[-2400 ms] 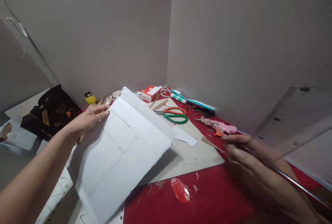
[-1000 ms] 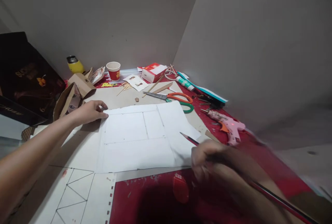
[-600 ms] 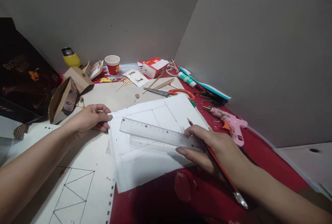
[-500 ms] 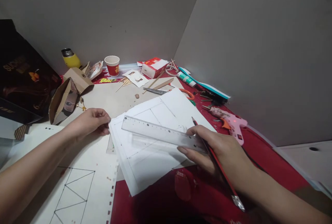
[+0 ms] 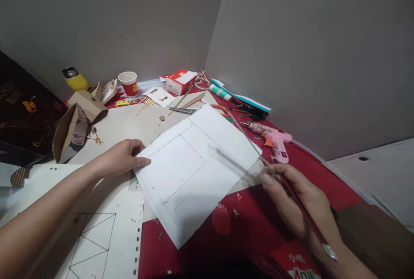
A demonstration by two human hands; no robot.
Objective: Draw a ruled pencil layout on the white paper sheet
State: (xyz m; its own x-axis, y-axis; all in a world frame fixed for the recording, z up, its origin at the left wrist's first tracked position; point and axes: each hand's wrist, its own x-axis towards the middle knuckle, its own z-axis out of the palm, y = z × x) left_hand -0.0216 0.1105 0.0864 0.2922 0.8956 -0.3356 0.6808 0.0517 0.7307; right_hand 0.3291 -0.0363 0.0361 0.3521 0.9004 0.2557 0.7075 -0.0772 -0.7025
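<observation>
Nearest the camera, the right hand (image 5: pixel 299 203) is closed around a red pencil (image 5: pixel 304 216) and the end of a clear ruler (image 5: pixel 241 169). The pencil runs back along the hand toward the wrist, its metal end near the lower edge of the view. The ruler is blurred; it reaches from the fingertips up and left over the right side of the white sheet (image 5: pixel 194 167), and whether it touches the paper cannot be told.

The white sheet lies turned at an angle on the red table (image 5: pixel 258 227), with pencil lines drawn across it. The left hand (image 5: pixel 121 158) rests at the sheet's left corner, fingers loosely curled, the tips pressing on its edge.

Beyond the sheet lie scissors (image 5: pixel 190 110) with orange handles and, to the right, a pink glue gun (image 5: pixel 274 141). Farthest back, against the grey wall, stand a red paper cup (image 5: pixel 128 83), a yellow bottle (image 5: pixel 74 79) and a red-and-white box (image 5: pixel 179 81).
</observation>
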